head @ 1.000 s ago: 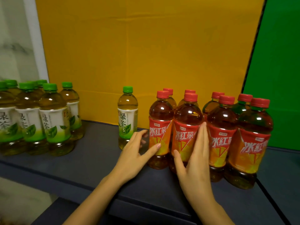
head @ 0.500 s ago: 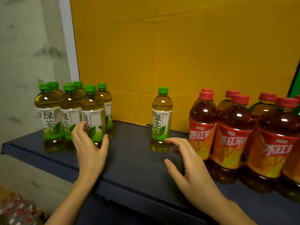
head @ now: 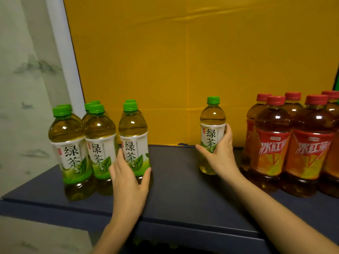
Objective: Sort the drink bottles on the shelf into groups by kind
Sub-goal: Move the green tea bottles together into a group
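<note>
Several green-capped green tea bottles [head: 69, 143] stand grouped at the left of the dark shelf [head: 174, 180]. My left hand [head: 128, 178] cups the lower part of the rightmost bottle of that group [head: 133, 136], thumb and fingers on either side. One lone green tea bottle [head: 212, 121] stands mid-shelf, and my right hand [head: 220, 154] is wrapped around its label. Several red-capped iced red tea bottles [head: 271, 143] are packed together at the right, close beside my right hand.
A yellow backboard [head: 183, 61] stands behind the shelf, with a green panel [head: 337, 83] at the far right edge. A white frame and pale patterned wall [head: 27, 88] lie to the left. The shelf's front edge [head: 165, 220] runs below my wrists.
My right hand has reached forward and closed around the lone green tea bottle. My left hand has moved to the rightmost bottle of the green group. The view has shifted left.
</note>
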The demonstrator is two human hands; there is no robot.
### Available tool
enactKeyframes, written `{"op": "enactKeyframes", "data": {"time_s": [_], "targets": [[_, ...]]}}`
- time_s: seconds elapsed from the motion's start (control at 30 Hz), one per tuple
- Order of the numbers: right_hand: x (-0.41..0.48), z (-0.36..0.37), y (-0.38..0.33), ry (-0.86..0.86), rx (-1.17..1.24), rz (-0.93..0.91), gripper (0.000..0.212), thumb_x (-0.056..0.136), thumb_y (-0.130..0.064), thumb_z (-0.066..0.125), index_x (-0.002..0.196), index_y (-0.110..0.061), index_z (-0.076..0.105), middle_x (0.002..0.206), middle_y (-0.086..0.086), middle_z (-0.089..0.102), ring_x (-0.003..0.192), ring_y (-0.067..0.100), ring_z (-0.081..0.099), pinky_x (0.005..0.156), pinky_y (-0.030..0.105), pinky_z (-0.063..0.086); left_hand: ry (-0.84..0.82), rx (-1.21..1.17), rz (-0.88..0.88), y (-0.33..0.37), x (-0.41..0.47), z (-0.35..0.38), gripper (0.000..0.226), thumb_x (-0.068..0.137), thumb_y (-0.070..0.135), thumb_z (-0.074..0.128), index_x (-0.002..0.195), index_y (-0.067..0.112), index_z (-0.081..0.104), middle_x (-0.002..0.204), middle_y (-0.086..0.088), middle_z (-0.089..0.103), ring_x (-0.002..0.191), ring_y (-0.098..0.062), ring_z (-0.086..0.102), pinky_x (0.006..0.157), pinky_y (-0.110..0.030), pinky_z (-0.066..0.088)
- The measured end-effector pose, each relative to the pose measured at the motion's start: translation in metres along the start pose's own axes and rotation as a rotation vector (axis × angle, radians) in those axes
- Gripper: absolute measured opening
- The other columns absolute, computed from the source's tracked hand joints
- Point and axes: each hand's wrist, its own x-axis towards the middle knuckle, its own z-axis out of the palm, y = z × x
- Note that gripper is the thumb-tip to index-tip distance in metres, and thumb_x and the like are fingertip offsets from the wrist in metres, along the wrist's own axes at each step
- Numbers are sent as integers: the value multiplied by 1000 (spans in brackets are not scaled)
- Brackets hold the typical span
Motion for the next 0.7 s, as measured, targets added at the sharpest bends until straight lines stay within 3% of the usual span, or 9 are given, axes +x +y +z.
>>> {"op": "enactKeyframes", "data": {"time_s": [0.1,0.2,0.3,0.43,0.57,0.7], "targets": [[1,2,12,-57,-25,79,100,73,-22,76,143,-14,6,144,8,36,131,27,39,105,47,37,-37,-72,10,-7,3,1,78,77,15,71,140,7,26,137,-13,38,128,-27,39,106,-42,36],[0,0,18,-79,-55,99,90,76,-22,73,139,-11,10,137,8,45,126,27,45,102,46,41,-88,-179,21,-10,5,3,75,75,15,72,135,12,28,132,-7,43,118,-18,48,97,-34,44],[1,-2,21,-74,-48,96,87,77,-23,72,138,-11,11,135,8,46,125,24,45,103,43,41,-183,-233,38,-8,9,7,72,75,17,73,131,14,27,124,1,48,111,-11,50,90,-23,42],[1,-2,26,-63,-60,65,88,77,-28,72,140,-13,13,138,7,42,127,21,43,103,41,41,-337,-241,71,-3,25,20,78,73,29,74,136,16,29,131,3,49,120,-14,49,99,-31,42],[-1,-5,27,-31,-82,45,85,77,-30,72,142,-18,19,139,4,41,128,18,41,104,40,40,-417,-205,145,10,39,44,72,76,33,71,134,14,32,131,-2,49,123,-17,46,97,-27,39],[-3,-5,28,-6,-111,40,80,79,-31,70,142,-18,21,139,2,43,127,17,42,102,36,40,-507,-233,62,20,48,74,71,79,35,69,132,10,29,136,-4,49,126,-22,46,101,-37,39]]}}
